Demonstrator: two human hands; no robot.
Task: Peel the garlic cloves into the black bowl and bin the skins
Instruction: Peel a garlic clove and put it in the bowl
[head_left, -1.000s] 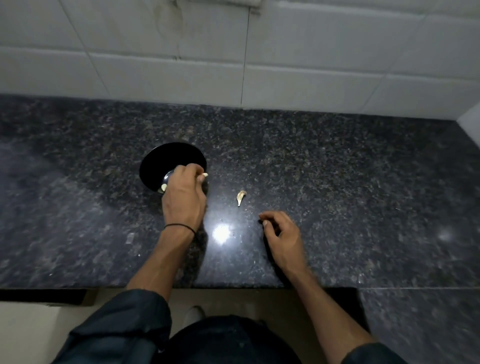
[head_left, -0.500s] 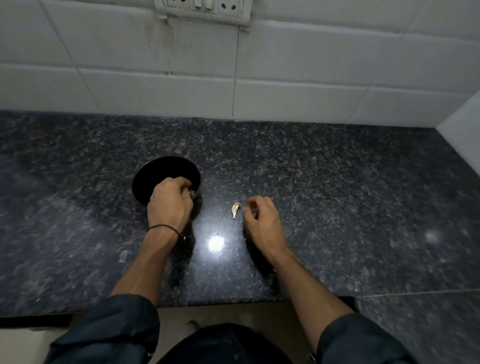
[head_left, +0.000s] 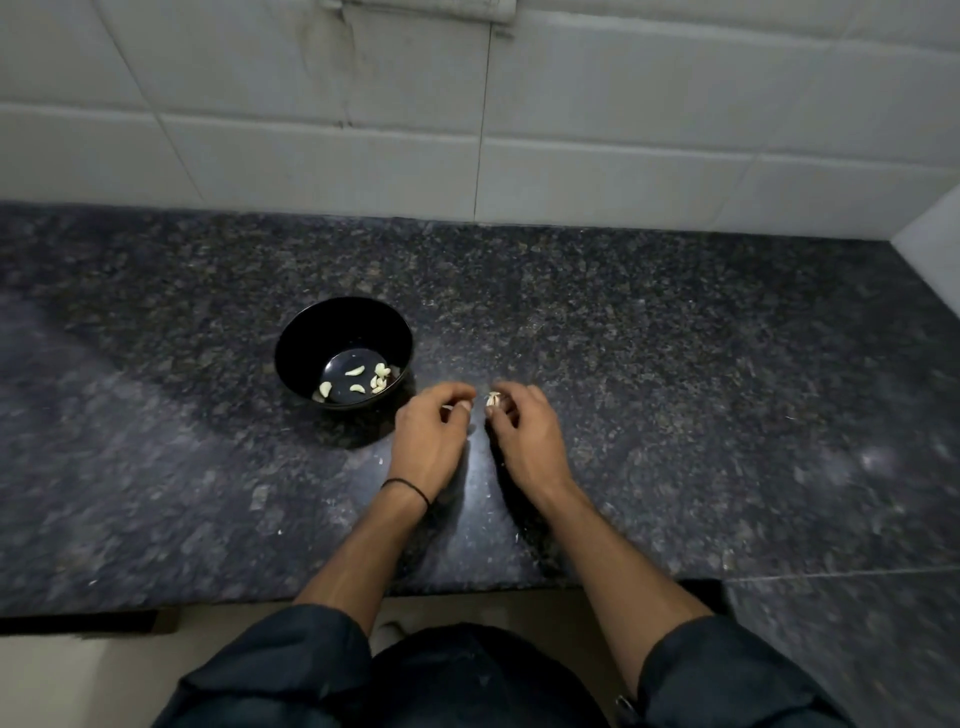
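Note:
A black bowl (head_left: 322, 332) stands on the dark granite counter (head_left: 675, 389) with several peeled garlic cloves (head_left: 356, 370) in its bottom. Just right of the bowl, my right hand (head_left: 527, 436) pinches an unpeeled garlic clove (head_left: 492, 399) between thumb and fingertips, close above the counter. My left hand (head_left: 431, 436) sits right beside it, a black band on the wrist, its fingers curled with the thumb against them. Nothing shows between the left fingers. A narrow gap separates the left fingertips from the clove.
A white tiled wall (head_left: 623, 130) rises behind the counter, with a switch plate (head_left: 415, 8) at the top edge. The wall turns a corner at the far right. Small pale flecks of skin (head_left: 280, 531) lie on the counter near its front edge.
My left hand has left the bowl and come right, beside my right hand. My right hand has picked the loose clove up off the counter. The bowl's inside now shows.

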